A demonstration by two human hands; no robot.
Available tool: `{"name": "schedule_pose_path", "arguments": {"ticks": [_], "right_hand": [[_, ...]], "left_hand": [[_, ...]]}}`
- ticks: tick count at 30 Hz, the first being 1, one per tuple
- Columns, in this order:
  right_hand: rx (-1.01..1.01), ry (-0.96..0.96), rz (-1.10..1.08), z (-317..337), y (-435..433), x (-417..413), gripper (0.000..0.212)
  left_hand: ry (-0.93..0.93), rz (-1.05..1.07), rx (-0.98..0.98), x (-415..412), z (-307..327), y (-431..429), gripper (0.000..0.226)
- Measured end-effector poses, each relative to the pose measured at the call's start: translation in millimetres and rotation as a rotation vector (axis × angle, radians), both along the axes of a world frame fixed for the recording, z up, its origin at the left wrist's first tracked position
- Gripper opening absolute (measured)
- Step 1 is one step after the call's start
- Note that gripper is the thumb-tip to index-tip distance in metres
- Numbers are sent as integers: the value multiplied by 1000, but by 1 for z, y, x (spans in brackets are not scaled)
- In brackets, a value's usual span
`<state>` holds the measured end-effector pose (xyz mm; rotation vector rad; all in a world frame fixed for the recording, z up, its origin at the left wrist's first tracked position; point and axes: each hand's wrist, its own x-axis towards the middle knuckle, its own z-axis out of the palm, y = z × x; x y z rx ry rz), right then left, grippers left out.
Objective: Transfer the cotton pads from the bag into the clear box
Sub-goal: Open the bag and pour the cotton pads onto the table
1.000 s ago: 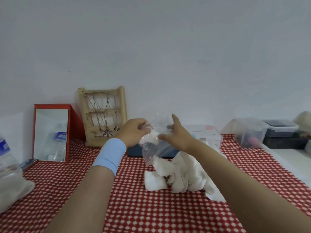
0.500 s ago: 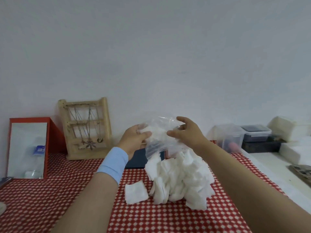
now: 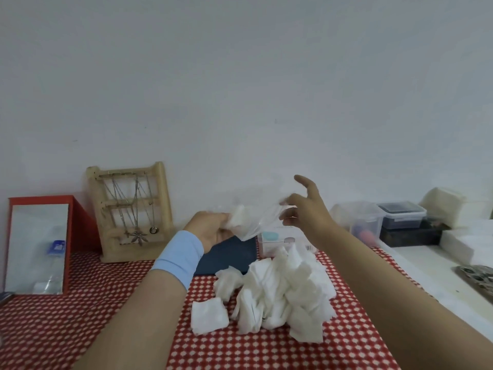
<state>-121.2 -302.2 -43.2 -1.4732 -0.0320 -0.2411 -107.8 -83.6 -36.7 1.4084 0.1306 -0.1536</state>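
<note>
Raised off heap of white square cotton pads (image 3: 277,295), clear plastic bag (image 3: 257,222) nearly empty; left hand (image 3: 210,232) grips, right hand (image 3: 306,213) pinches it; boxing remains.

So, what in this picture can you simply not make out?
All in the head view:
- bag: motion-blurred; how many pads remain inside is hidden by the left hand.
- labelled box: print too small, base hidden behind the cotton pads.
- clear tub: contents hazy, partly behind the right forearm.
- metal tray: cut off by the right edge.
</note>
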Motion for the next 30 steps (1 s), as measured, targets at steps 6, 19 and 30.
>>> {"name": "schedule_pose_path", "arguments": {"ticks": [6,19,30], "right_hand": [[-509,-91,18,-9,1,-2,37],[-656,-92,-33,5,21,11,13],[-333,0,29,9,22,13,19]], "left_hand": [[85,-14,260,-8,-10,7,39],[-268,-146,469,-13,4,34,67],[-262,-1,263,7,8,43,22]]}}
